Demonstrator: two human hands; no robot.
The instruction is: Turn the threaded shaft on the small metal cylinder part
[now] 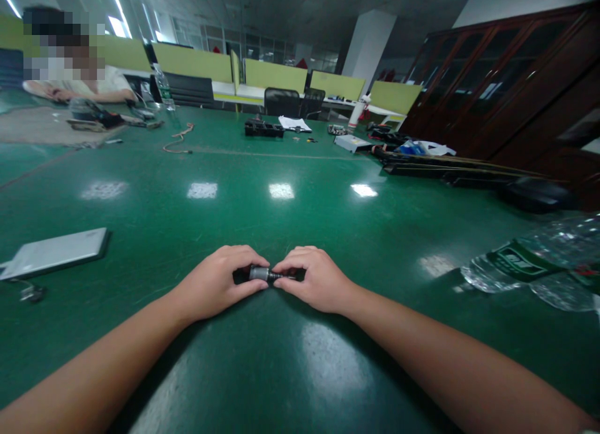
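Between my two hands, low over the green tabletop (244,215), is a small metal cylinder (259,273) with a thinner dark shaft that looks ridged, like a small motor. My left hand (220,277) pinches the grey cylinder end between thumb and fingers. On the other side, my right hand (316,277) closes thumb and fingers around the thin shaft end. The fingertips of both hands nearly meet at the middle of the piece. Parts of it are hidden behind the fingers.
At left lie a white power bank-like slab (60,252) and a small metal piece (32,292). Plastic bottles (515,262) lie at right. Farther back are a cable (180,139), a black part (264,129), a metal box (351,143) and long dark strips (450,168). Another person (77,77) sits far left.
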